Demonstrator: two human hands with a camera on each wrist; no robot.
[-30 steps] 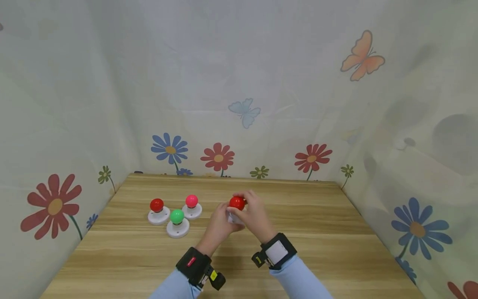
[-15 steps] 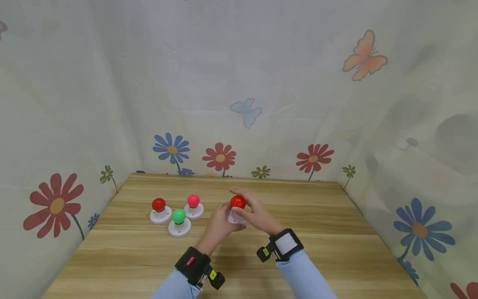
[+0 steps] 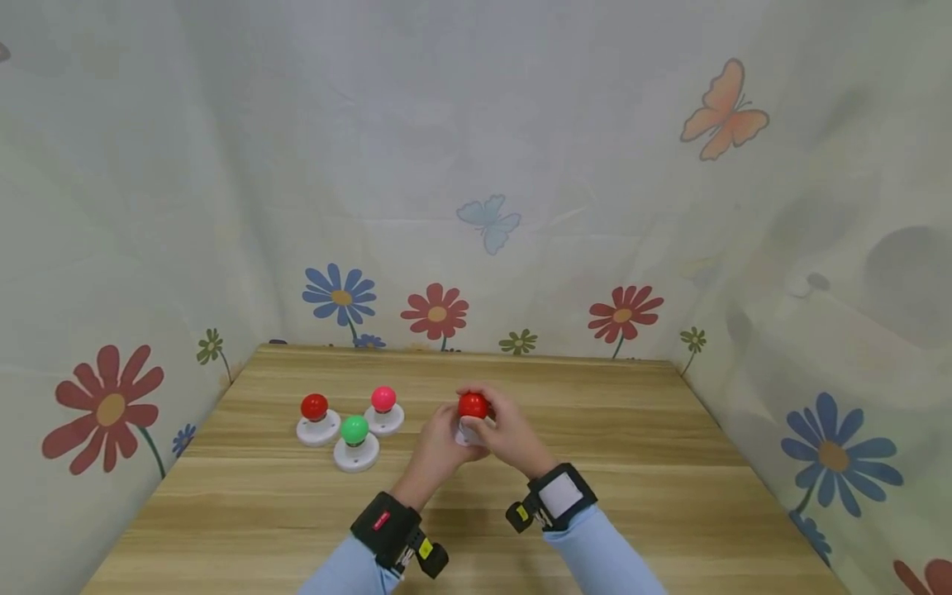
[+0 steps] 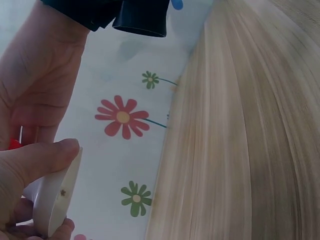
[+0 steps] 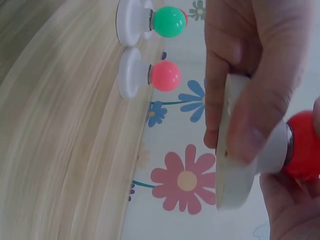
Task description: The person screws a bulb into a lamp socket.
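My left hand holds a round white lamp socket above the table, with the thumb and fingers around its wide base. A red light bulb sits in that socket, pointing upward. Fingers and thumb of my right hand are curled round the bulb from the right. In the right wrist view the metal collar of the red bulb shows at the socket's mouth. The left wrist view shows the underside edge of the socket; there the bulb is mostly hidden behind the left hand.
To the left on the wooden table stand three white sockets with bulbs: a red bulb, a green bulb and a pink bulb. A flower-printed curtain encloses the table's back and sides.
Half a second ago the right hand's fingers were spread looser about the red bulb; now they have closed round it again. The left hand and the socket stay nearly in place.
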